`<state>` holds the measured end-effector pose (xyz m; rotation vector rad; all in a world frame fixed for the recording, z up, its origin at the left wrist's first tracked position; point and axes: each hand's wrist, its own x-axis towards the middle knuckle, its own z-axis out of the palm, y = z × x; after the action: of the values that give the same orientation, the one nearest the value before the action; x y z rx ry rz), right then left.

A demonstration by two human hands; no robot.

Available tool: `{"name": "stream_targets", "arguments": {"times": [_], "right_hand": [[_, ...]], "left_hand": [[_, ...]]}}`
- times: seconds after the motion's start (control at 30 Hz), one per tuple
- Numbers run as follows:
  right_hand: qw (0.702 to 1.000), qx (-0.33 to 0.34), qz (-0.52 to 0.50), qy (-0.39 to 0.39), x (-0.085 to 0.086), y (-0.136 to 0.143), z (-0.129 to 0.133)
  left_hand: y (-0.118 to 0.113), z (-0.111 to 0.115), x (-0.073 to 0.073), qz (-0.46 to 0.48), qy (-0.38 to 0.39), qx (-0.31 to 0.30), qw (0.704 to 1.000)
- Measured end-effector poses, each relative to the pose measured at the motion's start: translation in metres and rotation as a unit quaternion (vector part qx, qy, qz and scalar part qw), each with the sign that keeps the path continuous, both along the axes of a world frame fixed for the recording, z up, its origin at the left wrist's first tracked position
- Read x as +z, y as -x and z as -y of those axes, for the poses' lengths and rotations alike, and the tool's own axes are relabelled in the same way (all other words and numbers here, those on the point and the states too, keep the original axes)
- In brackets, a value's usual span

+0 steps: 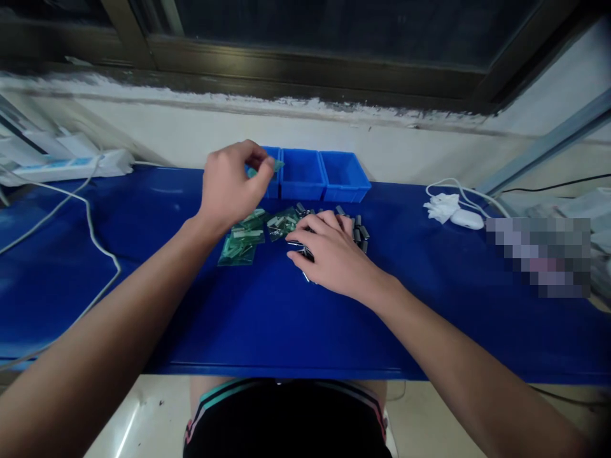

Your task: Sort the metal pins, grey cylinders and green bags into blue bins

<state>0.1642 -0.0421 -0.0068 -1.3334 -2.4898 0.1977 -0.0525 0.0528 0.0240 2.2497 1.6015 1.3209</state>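
My left hand [238, 181] is closed in a pinch on a small green plastic bag [278, 165], above the left blue bin [272, 189]. On the table, my right hand [329, 254] lies palm down with fingers spread and curved over a heap of small dark, shiny cylinders [361, 232]. Some cylinders show between its thumb and forefinger; those under the palm are hidden. Between my hands lie several green translucent bags [238, 248] with thin pieces inside. Another such bag [282, 224] touches the edge of the heap.
A middle blue bin [303, 192] and a right blue bin [348, 193] stand against the wall. On the left are a white power strip [71, 166] and loose cables. A white charger-like piece [466, 219] and crumpled tissue [442, 208] lie right, beside a blurred-out item.
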Motion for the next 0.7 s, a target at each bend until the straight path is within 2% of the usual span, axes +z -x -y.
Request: {"name": "stream_targets", "arguments": {"times": [0.07, 0.1, 0.17, 0.23, 0.37, 0.43, 0.57, 0.7], "right_hand": [[1.000, -0.008, -0.013, 0.001, 0.001, 0.002, 0.001], [1.000, -0.010, -0.019, 0.006, 0.002, 0.003, 0.001], [0.999, -0.012, -0.025, 0.019, 0.005, 0.006, 0.002], [0.999, -0.008, -0.024, 0.024, 0.007, 0.007, 0.002], [1.000, -0.002, -0.012, -0.007, 0.006, 0.009, 0.001], [0.999, -0.002, -0.004, -0.042, 0.002, 0.010, 0.001], [0.995, 0.019, -0.007, -0.098, -0.005, 0.012, 0.002], [0.992, 0.018, -0.037, -0.121, -0.008, 0.014, 0.001]], "left_hand": [[0.001, 0.009, 0.011, 0.100, 0.022, -0.030, 0.994], [0.004, 0.013, 0.014, 0.113, 0.024, -0.030, 0.993], [0.015, 0.019, 0.015, 0.057, 0.028, -0.014, 0.998], [0.030, 0.022, 0.012, -0.046, 0.058, -0.012, 0.997], [0.050, 0.022, 0.000, -0.230, 0.155, -0.053, 0.959], [0.051, 0.022, -0.005, -0.273, 0.174, -0.068, 0.944], [0.045, 0.022, -0.007, -0.302, 0.203, -0.115, 0.924], [0.041, 0.024, -0.005, -0.339, 0.207, -0.105, 0.912]]}}
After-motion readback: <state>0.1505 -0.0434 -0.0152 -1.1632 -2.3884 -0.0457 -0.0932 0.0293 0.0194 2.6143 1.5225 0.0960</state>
